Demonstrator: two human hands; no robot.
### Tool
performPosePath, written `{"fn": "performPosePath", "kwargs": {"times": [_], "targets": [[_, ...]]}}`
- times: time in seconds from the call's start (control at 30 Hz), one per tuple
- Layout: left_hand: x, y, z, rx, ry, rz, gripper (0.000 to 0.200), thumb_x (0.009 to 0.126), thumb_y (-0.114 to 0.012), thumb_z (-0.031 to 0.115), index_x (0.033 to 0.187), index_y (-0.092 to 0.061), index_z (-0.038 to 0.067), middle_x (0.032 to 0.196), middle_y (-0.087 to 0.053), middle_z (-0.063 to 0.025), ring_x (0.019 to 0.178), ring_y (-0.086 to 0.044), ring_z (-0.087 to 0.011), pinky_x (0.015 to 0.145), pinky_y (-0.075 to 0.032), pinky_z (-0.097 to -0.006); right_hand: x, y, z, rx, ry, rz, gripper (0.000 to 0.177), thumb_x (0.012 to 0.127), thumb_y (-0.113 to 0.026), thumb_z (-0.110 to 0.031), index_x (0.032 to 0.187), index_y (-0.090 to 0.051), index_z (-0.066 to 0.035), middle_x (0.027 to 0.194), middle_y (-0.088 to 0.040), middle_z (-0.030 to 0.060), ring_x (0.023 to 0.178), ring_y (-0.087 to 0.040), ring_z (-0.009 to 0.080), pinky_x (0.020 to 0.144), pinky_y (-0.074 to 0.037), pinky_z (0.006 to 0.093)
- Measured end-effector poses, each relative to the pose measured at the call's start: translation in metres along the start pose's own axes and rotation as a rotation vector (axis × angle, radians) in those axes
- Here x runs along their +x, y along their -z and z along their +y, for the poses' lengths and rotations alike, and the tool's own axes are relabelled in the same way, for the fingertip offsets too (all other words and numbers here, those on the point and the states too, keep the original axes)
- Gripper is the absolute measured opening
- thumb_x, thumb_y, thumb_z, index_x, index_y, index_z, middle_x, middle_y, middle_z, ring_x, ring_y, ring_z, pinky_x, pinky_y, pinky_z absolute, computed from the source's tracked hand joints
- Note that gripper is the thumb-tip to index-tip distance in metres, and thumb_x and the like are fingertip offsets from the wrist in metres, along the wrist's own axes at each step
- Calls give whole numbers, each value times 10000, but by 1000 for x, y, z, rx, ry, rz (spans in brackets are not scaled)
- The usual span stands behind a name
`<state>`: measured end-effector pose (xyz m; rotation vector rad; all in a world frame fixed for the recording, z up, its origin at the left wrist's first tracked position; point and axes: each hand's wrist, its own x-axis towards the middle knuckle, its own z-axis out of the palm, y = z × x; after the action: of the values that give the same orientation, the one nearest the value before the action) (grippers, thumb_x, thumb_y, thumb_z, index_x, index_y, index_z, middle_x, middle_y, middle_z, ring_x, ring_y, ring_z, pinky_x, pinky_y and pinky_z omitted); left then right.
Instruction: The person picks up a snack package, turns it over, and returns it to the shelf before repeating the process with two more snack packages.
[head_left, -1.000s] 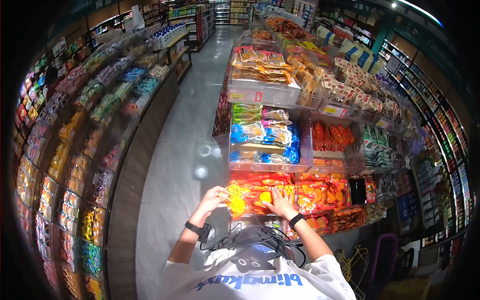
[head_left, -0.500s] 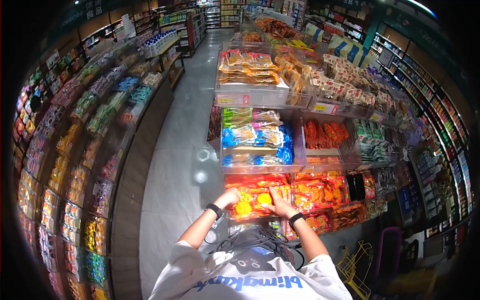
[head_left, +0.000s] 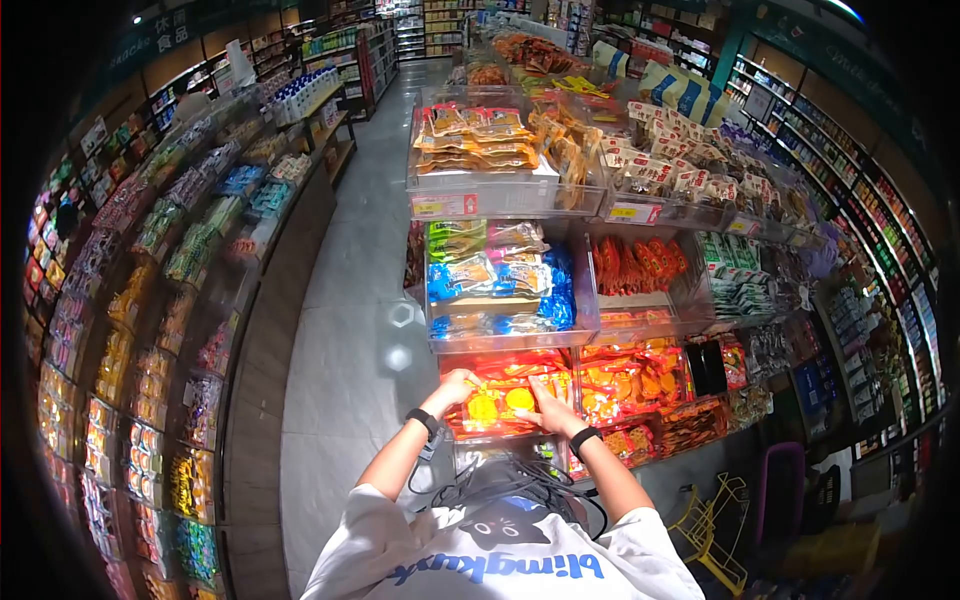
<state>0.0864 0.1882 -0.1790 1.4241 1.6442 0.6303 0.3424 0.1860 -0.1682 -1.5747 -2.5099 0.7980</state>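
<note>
A red snack packet (head_left: 500, 399) with two round yellow patches lies on similar red packets in a clear bin (head_left: 510, 357) low on the display. At its left edge, my left hand (head_left: 456, 389) is closed, fingers bent around the packet's side. My right hand (head_left: 552, 410) grips the opposite side, its thumb reaching over the front and its fingers pointing up along the packet. Fingertips behind the packet are hidden. Each wrist wears a black band.
Above the bin are tiers with blue packets (head_left: 500, 285) and orange-brown packets (head_left: 475, 140). More red packets (head_left: 630, 383) fill the neighbouring bin. A grey-floored aisle (head_left: 345, 260) runs along the left, past another snack shelf (head_left: 160, 330). A yellow wire cart (head_left: 715, 525) stands at lower right.
The display has shifted slightly left in view. Both hands have moved a little left and remain on the same red packet.
</note>
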Motion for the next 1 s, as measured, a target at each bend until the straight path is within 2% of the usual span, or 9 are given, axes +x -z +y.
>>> {"fn": "performPosePath", "kwargs": {"times": [0.2, 0.37, 0.47, 0.5, 0.6, 0.63, 0.73, 0.77, 1.0], "targets": [[3, -8, -13, 91, -198, 133, 187, 761, -487, -57, 794, -657, 12, 843, -669, -173, 818, -648, -282, 761, -499, -360, 3, -1, 6, -16, 21, -10, 895, 794, -564, -608, 1467, -173, -165, 1503, -254, 63, 1378, -156, 411, 1076, -22, 593], [-7, -7, 2, 151, -204, 173, 135, 806, -510, 34, 830, -639, 1, 800, -666, -168, 789, -651, -298, 738, -507, -360, 2, 4, 14, 220, 66, 22, 863, 734, -722, -437, 1408, -316, -83, 1473, -290, 145, 1355, -241, 372, 1102, -177, 481], [-23, -7, -1, 389, -166, 46, 380, 851, -558, 270, 1119, -574, 1, 1101, -573, -279, 1040, -562, -382, 910, -446, -427, -15, 25, 13, 333, 102, 135, 822, 691, -782, -338, 1350, -399, -32, 1428, -332, 218, 1335, -294, 343, 1090, -265, 400], [-41, 4, 18, 424, -124, -74, 585, 842, -587, 399, 1256, -481, 0, 1303, -367, -363, 1228, -392, -449, 1011, -352, -473, -20, 27, 19, 266, 102, 140, 818, 687, -784, -337, 1347, -405, -37, 1424, -337, 221, 1329, -304, 347, 1088, -270, 400], [-76, 5, 31, 659, -301, -11, 671, 823, -603, 473, 1287, -461, 10, 1373, -239, -380, 1303, -258, -488, 1052, -287, -513, -42, 40, 33, 243, 37, 109, 798, 678, -789, -328, 1334, -429, -50, 1412, -354, 221, 1310, -333, 358, 1078, -288, 402], [-86, 7, 36, 747, -329, -8, 771, 801, -605, 542, 1310, -427, -9, 1418, -172, -354, 1339, -158, -494, 1070, -235, -541, -49, 42, 38, 213, 45, 116, 773, 689, -784, -310, 1327, -436, -47, 1409, -362, 217, 1291, -369, 352, 1070, -302, 403], [-89, 1, 26, 843, -497, -35, 832, 796, -593, 564, 1320, -387, -49, 1433, -169, -334, 1333, -202, -475, 1076, -240, -525, -59, 25, 57, 183, 88, 145, 695, 736, -733, -315, 1308, -451, -37, 1385, -400, 211, 1268, -412, 330, 1058, -313, 432], [-86, -2, 24, 761, -392, -174, 867, 807, -571, 564, 1340, -330, -75, 1443, -189, -308, 1333, -236, -443, 1083, -244, -501, -60, 17, 60, 128, 80, 154, 648, 789, -696, -290, 1336, -430, -67, 1419, -349, 204, 1248, -427, 345, 1056, -316, 428], [-56, -16, 10, 768, -440, -186, 733, 886, -497, 484, 1410, -272, 23, 1464, -217, -251, 1371, -216, -363, 1097, -231, -475, -62, 11, 51, 114, 27, 201, 551, 868, -590, -279, 1367, -403, -141, 1435, -347, 154, 1218, -449, 363, 1041, -297, 525]]}}
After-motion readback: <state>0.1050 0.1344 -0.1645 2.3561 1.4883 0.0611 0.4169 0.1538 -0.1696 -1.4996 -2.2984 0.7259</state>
